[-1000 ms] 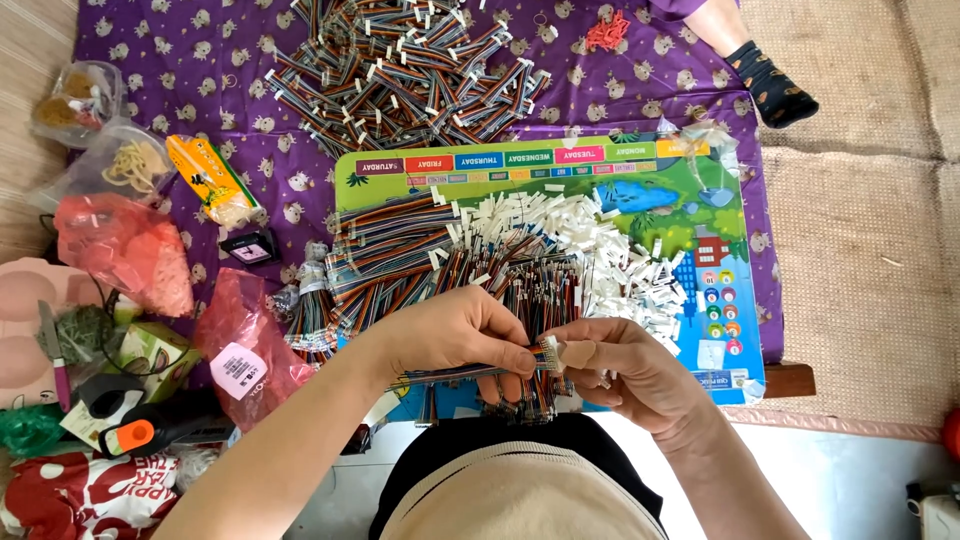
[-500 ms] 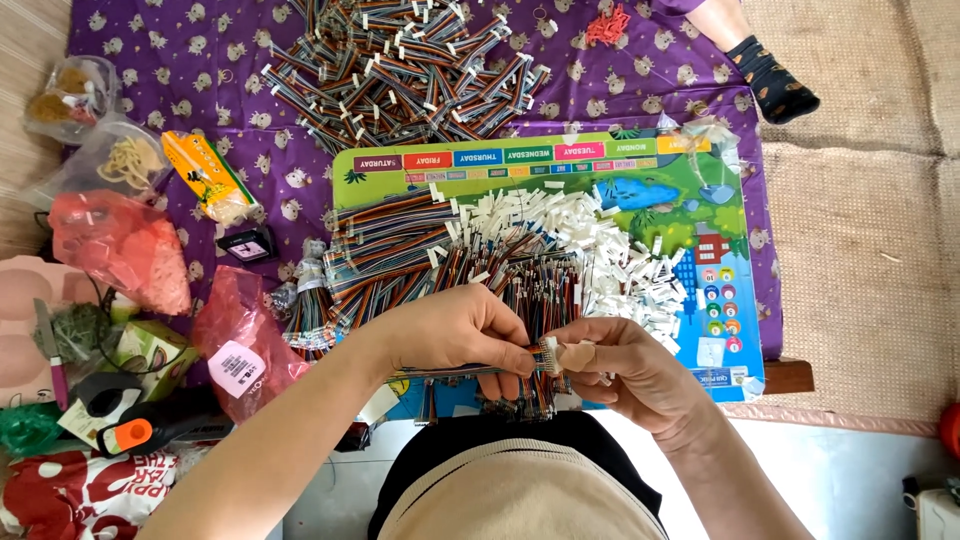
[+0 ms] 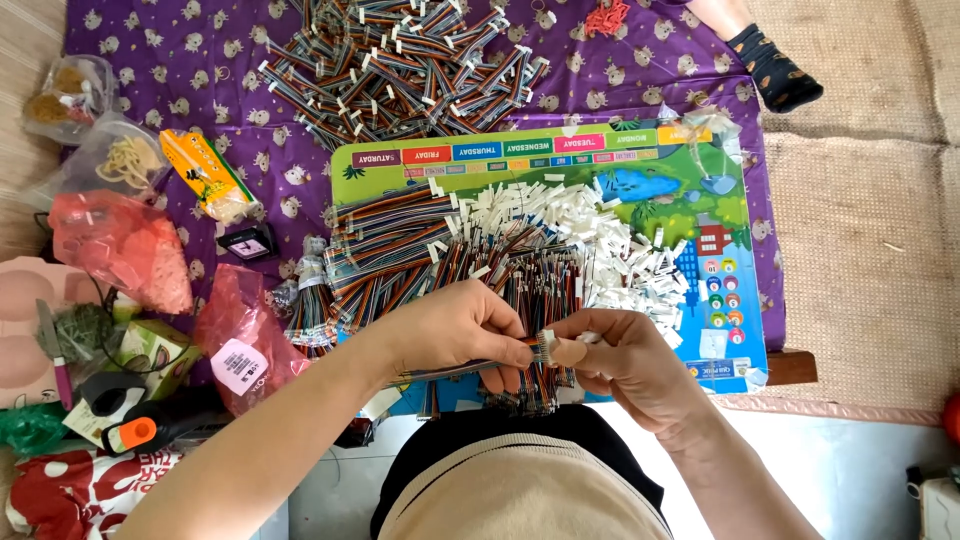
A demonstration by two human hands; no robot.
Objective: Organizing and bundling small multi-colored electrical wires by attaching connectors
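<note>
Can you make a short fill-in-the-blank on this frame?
1. The left hand pinches a multicoloured ribbon ____ by its end.
2. The right hand holds a small ____ connector at that end.
3. The loose connectors lie on a colourful ____.
4. The cloth under the far cable pile is ____.

Missing words: cable; white; board; purple

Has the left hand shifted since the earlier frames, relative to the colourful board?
No. The left hand stays over the near edge of the colourful board, pinching the ribbon cable against the right hand; no clear shift.
</note>
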